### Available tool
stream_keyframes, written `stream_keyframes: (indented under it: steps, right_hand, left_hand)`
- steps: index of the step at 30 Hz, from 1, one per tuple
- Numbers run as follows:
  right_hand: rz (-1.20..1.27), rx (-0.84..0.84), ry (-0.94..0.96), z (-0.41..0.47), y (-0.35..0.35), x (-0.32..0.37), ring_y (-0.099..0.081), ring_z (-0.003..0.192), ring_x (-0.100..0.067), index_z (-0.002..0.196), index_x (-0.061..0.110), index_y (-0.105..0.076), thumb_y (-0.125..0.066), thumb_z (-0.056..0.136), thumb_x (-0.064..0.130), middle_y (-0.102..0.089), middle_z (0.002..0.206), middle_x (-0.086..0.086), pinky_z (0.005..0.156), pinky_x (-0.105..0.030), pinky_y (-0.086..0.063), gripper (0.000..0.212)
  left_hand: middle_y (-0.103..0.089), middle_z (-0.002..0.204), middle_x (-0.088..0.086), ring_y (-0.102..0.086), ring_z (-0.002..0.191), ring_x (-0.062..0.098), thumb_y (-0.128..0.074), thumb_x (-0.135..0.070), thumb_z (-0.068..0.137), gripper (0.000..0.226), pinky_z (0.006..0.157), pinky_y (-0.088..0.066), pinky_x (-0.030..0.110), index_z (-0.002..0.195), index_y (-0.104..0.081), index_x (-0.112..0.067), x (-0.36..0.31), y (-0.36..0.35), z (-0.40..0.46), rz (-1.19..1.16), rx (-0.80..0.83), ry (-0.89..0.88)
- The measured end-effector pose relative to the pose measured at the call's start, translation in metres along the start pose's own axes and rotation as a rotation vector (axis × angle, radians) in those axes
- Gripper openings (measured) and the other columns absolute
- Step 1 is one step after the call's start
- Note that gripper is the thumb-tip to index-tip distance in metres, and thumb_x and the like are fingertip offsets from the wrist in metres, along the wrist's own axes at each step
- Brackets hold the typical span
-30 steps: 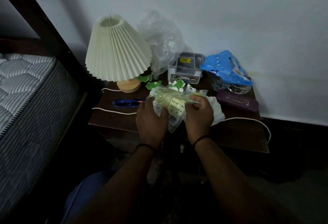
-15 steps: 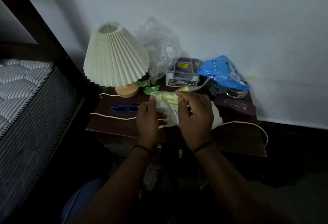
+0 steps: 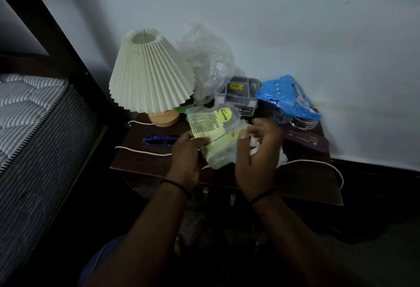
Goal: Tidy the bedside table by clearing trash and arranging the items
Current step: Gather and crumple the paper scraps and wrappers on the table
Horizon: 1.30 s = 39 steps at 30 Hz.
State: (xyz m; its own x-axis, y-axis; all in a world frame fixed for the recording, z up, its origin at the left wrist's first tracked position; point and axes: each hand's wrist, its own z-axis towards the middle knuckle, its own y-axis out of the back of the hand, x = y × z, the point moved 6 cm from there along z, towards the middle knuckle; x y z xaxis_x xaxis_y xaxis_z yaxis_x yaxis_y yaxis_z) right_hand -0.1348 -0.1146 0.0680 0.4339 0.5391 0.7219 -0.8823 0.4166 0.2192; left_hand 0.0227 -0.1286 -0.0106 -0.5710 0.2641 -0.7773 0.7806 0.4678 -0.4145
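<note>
Unfolding wrapper, right hand now released

One lamp, three plastic bags, one box, one pair of sunglasses, one purple case, one cord.

Both forearms reaching forward — left hand pinching with curled fingers, right hand raised, fingers loosely curled.

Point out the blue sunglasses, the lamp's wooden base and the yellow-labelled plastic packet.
blue sunglasses [image 3: 159,140]: head view, on the frame's middle.
lamp's wooden base [image 3: 164,117]: head view, on its front face.
yellow-labelled plastic packet [image 3: 205,123]: head view, on the printed label.
</note>
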Motion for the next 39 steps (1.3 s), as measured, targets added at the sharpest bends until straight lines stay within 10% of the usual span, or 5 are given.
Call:
stream_keyframes:
  steps: [4,12,29,34,39]
  right_hand:
    - [0.025,-0.135,-0.401,0.009,0.018,-0.046,-0.059,0.096,-0.003,0.12,0.009,-0.054,-0.054,0.095,0.031,-0.059,0.103,0.011,0.081,-0.014,-0.046,0.033]
    - [0.799,0.482,-1.135,-0.021,-0.037,-0.077,-0.07,0.101,-0.027,0.113,0.01,-0.069,-0.065,0.087,0.024,-0.073,0.111,-0.01,0.082,-0.041,-0.059,0.03]
    - [0.819,0.481,-1.003,-0.019,-0.031,-0.089,-0.066,0.106,-0.037,0.125,-0.002,-0.058,-0.06,0.084,-0.013,-0.068,0.116,-0.021,0.091,-0.049,-0.055,0.042]
    - [0.731,0.495,-0.908,-0.012,-0.027,-0.077,-0.069,0.092,-0.028,0.084,0.001,-0.071,-0.052,0.083,-0.021,-0.073,0.096,-0.014,0.076,-0.035,-0.061,0.029]
    - [0.473,0.454,-0.544,0.001,-0.019,-0.061,-0.065,0.078,-0.031,0.073,-0.008,-0.071,-0.035,0.074,-0.035,-0.069,0.081,-0.022,0.075,-0.035,-0.056,0.045]
  left_hand:
    - [-0.068,0.117,0.022,-0.063,0.104,0.036,-0.052,0.014,0.085,0.039,0.095,-0.05,0.049,0.121,-0.062,0.002,0.0,0.001,0.006,0.105,0.048,-0.062]
    - [-0.074,0.094,0.008,-0.067,0.082,0.025,-0.055,0.008,0.088,0.026,0.072,-0.057,0.033,0.097,-0.068,-0.014,0.003,-0.003,0.007,0.258,0.192,-0.086]
    - [-0.072,0.109,0.017,-0.067,0.095,0.028,-0.059,0.013,0.083,0.033,0.089,-0.053,0.045,0.104,-0.07,-0.008,-0.014,-0.002,0.004,0.303,0.339,-0.188]
    - [-0.074,0.074,0.01,-0.069,0.068,0.027,-0.041,0.018,0.086,0.052,0.062,-0.058,0.032,0.057,-0.071,-0.013,-0.012,0.009,0.005,0.186,0.247,-0.072]
    - [-0.071,0.096,0.016,-0.067,0.088,0.031,-0.057,-0.032,0.094,0.031,0.087,-0.053,0.048,0.104,-0.07,-0.005,-0.005,0.01,0.011,0.144,0.144,0.147]
